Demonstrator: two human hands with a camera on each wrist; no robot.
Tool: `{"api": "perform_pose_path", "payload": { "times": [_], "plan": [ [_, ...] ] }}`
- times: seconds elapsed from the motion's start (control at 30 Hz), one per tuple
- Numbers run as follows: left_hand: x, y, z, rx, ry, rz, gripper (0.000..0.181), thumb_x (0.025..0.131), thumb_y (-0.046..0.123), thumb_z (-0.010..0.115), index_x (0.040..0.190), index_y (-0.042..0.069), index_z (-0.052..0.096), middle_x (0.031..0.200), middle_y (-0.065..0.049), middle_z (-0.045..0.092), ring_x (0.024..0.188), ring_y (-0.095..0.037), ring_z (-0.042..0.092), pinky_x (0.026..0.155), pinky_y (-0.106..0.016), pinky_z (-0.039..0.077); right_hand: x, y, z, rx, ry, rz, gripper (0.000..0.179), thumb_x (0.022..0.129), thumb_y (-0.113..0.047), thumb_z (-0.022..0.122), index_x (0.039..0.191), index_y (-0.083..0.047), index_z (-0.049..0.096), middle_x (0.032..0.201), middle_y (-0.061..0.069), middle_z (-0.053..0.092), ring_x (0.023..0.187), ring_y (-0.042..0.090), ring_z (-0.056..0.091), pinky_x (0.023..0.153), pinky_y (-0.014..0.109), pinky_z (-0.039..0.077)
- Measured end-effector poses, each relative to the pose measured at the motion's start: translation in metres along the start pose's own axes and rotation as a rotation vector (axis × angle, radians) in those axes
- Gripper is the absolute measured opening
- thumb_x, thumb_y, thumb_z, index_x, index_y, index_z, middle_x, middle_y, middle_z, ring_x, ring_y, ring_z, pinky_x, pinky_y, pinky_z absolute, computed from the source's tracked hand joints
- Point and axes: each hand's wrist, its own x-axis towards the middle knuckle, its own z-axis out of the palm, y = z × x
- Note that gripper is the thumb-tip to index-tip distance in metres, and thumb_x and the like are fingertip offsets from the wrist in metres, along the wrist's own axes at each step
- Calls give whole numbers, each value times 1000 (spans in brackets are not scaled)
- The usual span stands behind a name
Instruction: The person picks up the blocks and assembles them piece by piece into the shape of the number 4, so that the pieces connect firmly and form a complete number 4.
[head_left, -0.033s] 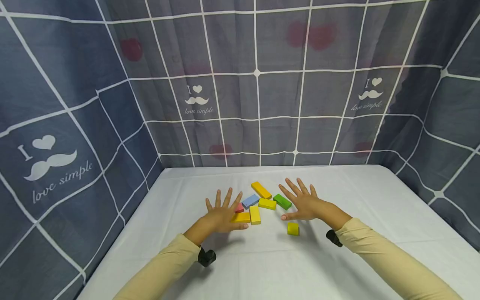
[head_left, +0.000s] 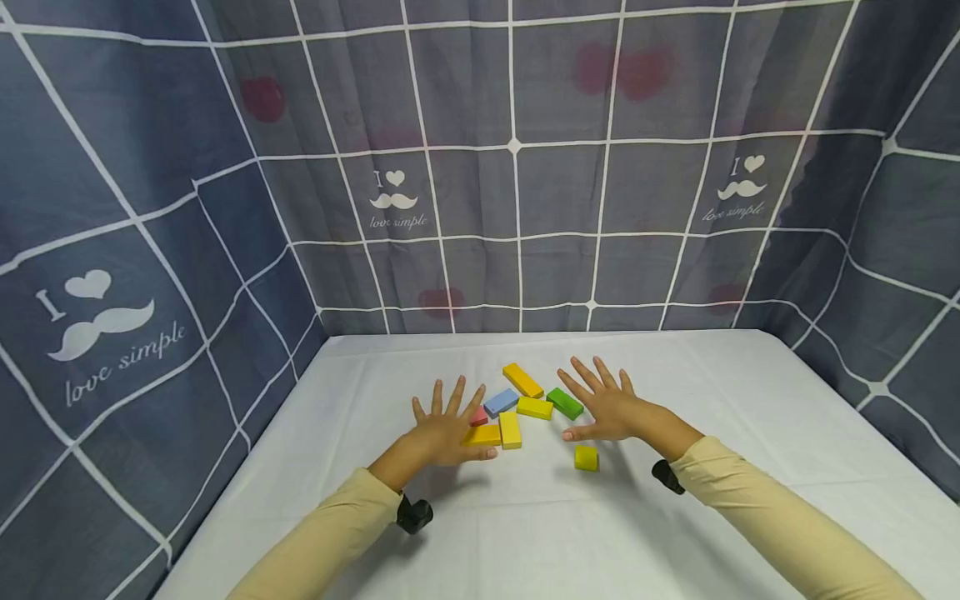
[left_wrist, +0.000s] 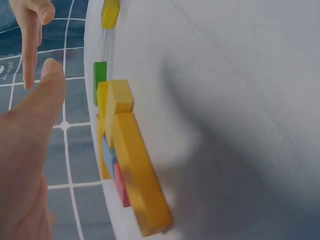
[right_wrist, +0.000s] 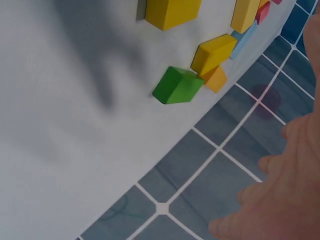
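Observation:
My left hand (head_left: 442, 433) hovers with fingers spread over the left side of a group of wooden blocks, holding nothing. Beneath it lie an orange-yellow block (head_left: 486, 435) and a red block (head_left: 477, 417), both partly hidden in the head view. Beside these are a yellow block (head_left: 510, 430) and a blue block (head_left: 501, 402). My right hand (head_left: 611, 412), also spread and without anything in it, is raised right of a green block (head_left: 565, 403). Another yellow block (head_left: 535, 408) and a longer yellow block (head_left: 522, 380) lie between the hands. A separate yellow block (right_wrist: 172, 12) sits nearer me.
A white cloth covers the table (head_left: 480, 533). Dark grid-patterned curtains (head_left: 555, 192) stand at its back and both sides. Each wrist carries a black camera mount, such as the left one (head_left: 414, 515). Shadows of the hands fall on the cloth.

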Motion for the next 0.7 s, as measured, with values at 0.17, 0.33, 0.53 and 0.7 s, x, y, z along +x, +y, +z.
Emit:
{"api": "perform_pose_path", "payload": {
  "times": [0.17, 0.33, 0.53, 0.7],
  "plan": [
    [1, -5, 3, -15, -13, 7, 99, 74, 72, 50, 147, 30, -3, 153, -11, -12, 136, -45, -12, 97, -73, 1, 4, 1, 4, 9, -17, -7, 98, 74, -67, 55, 148, -19, 11, 154, 13, -3, 138, 44, -5, 100, 70, 4],
    [1, -9, 3, -13, -17, -2, 99, 75, 71, 50, 147, 28, -3, 153, -11, -11, 136, -46, -10, 97, -74, 1, 10, 4, 6, -1, -40, -45, 95, 77, -60, 59, 147, -17, 12, 154, 13, -1, 137, 44, -3, 101, 70, 5],
    [6, -5, 4, -33, -31, 28, 98, 76, 70, 50, 148, 27, 0, 154, -12, -7, 137, -46, -7, 97, -73, 0, 23, 6, 6, -23, -90, -118, 96, 75, -59, 62, 147, -16, 15, 154, 10, 4, 138, 44, 0, 104, 66, 7],
    [12, 3, 8, -31, -61, 88, 96, 77, 70, 48, 148, 27, -1, 154, -11, -5, 137, -45, -6, 100, -71, 1, 35, 6, 8, -25, -107, -168, 97, 73, -59, 64, 147, -17, 17, 154, 9, 7, 138, 44, 1, 105, 64, 7]
  ]
}}
